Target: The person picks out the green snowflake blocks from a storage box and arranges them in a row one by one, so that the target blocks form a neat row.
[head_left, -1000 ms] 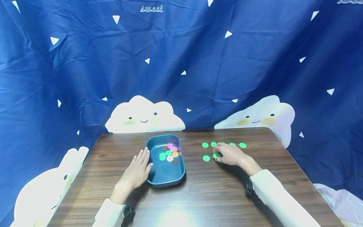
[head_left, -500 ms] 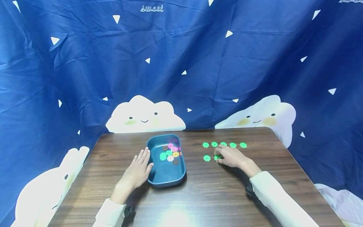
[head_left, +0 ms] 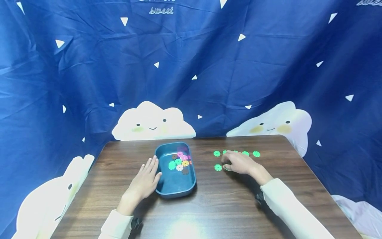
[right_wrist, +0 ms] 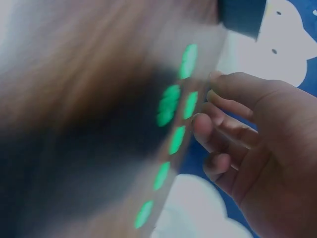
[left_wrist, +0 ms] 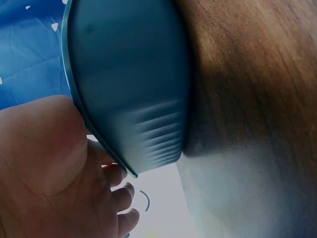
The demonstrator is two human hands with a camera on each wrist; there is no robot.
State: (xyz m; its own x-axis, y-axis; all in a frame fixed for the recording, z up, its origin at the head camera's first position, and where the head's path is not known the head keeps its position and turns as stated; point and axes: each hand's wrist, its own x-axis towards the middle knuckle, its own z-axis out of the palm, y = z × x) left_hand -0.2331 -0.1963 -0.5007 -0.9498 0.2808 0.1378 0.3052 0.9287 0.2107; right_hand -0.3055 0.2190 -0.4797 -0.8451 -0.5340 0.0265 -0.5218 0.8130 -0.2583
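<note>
My left hand (head_left: 144,182) rests with straight fingers along the left rim of a dark teal plastic bin (head_left: 176,193). In the left wrist view, the palm lies against the rim of that bin (left_wrist: 124,64). Several flower-shaped plastic pieces, including a white one (head_left: 179,167) and a yellow one (head_left: 185,163), lie inside. My right hand (head_left: 241,163) hovers over green flower pieces, its fingers loosely bent and nothing visible between them. They lie in a back row ending at a green piece (head_left: 256,154) and a front row starting with another green piece (head_left: 218,167). The hand partly covers both rows.
All of this stands on a dark wood-grain table (head_left: 206,212) with rounded back corners. A blue curtain (head_left: 209,66) with white clouds and triangles hangs right behind the table. Some table surface separates the bin from the green rows.
The right hand has come up off the second green piece of the front row and shifted slightly left. The left hand keeps its place on the bin.
</note>
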